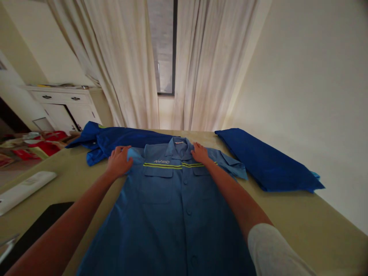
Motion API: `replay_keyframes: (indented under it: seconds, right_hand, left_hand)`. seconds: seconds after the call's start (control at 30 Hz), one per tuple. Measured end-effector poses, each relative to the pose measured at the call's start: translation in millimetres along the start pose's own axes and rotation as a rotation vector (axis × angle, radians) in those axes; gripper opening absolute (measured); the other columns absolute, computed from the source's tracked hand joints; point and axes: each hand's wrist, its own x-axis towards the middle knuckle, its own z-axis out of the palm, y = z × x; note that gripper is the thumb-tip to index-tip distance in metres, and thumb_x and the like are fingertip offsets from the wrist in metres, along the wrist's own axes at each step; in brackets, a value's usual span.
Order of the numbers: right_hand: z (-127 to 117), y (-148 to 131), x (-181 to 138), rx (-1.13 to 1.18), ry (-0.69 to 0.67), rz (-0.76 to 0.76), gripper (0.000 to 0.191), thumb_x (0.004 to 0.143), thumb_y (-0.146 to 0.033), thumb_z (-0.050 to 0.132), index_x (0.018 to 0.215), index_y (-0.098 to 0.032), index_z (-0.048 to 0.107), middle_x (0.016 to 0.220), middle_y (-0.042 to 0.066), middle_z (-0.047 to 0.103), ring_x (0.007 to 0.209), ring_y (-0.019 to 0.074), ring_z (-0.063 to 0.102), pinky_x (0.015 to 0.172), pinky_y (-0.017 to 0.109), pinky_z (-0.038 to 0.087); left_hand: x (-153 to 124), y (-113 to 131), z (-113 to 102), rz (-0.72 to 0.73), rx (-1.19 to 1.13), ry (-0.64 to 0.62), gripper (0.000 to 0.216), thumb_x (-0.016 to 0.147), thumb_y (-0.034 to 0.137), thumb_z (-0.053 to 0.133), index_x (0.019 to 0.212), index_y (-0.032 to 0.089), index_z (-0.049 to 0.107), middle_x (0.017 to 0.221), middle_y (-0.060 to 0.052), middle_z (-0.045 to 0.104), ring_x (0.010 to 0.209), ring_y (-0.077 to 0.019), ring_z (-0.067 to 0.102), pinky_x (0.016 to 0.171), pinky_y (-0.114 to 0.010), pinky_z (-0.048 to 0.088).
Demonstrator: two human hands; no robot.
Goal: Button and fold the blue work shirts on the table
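1. Blue work shirt (pixel 172 207) lies flat and buttoned on the olive table (pixel 301 214), collar away from the camera
2. Left hand (pixel 119 161) rests open on one shoulder, grasping nothing
3. Right hand (pixel 199 153) presses flat beside the collar, also released
4. Folded dark blue cloth (pixel 267 161) lies right; a crumpled blue garment (pixel 115 140) lies behind
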Motion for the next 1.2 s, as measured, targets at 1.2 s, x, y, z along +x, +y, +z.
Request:
replay_keyframes:
  seconds: [1.2]
  right_hand:
    - [-66.8, 144.5, -66.6, -0.276, -0.054, -0.324, 0.028, 0.096, -0.014, 0.05, 0.119, -0.016, 0.065, 0.117, 0.013, 0.071, 0.108, 0.0258, 0.063, 0.094, 0.034, 0.039]
  left_hand:
    - [51.4, 16.2, 15.3, 0.683, -0.025, -0.277, 0.03, 0.094, 0.028, 0.051, 0.114, 0.025, 0.074, 0.116, -0.008, 0.073, 0.108, -0.0262, 0.067, 0.099, -0.04, 0.048]
